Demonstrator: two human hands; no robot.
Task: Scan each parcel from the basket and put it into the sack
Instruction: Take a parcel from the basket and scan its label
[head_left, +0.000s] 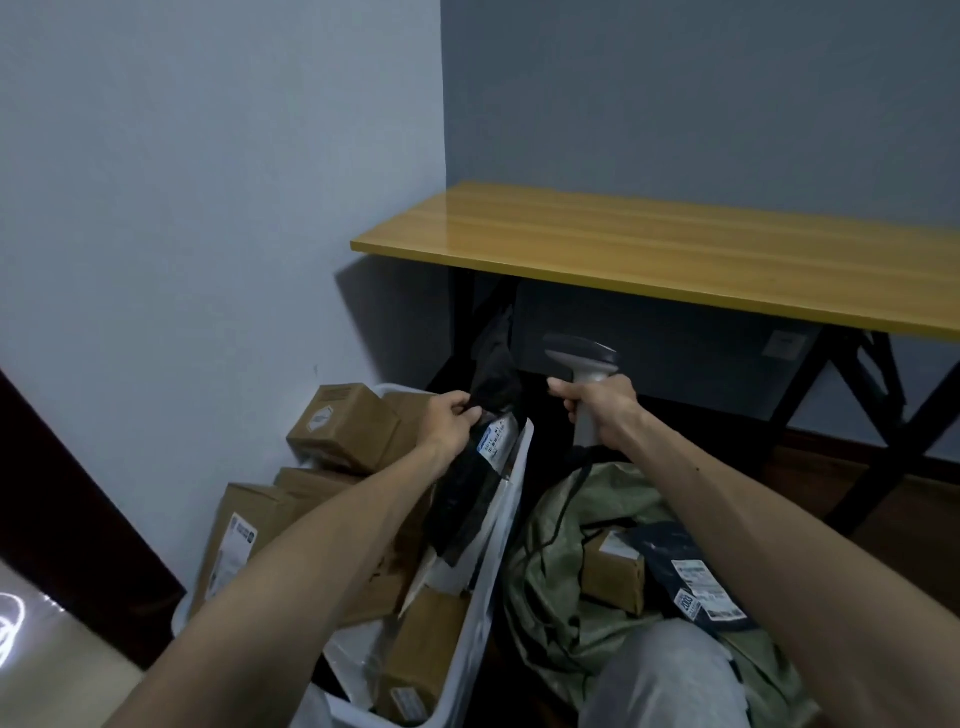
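My left hand (451, 418) pinches the top edge of a black plastic parcel (470, 499) with a white label, held upright over the right rim of the white basket (488, 587). My right hand (602, 410) grips the handle of a grey barcode scanner (581, 358), just right of the parcel, its head turned toward the parcel. The basket holds several brown cardboard parcels (343, 428). To its right lies the green sack (550, 577), open, with a cardboard box (613, 577) and a dark labelled bag (691, 582) inside.
A yellow wooden table (675, 260) on black legs stands behind the sack against the grey wall. My knee in grey trousers (660, 680) is at the bottom. A dark panel (67, 514) leans at the left.
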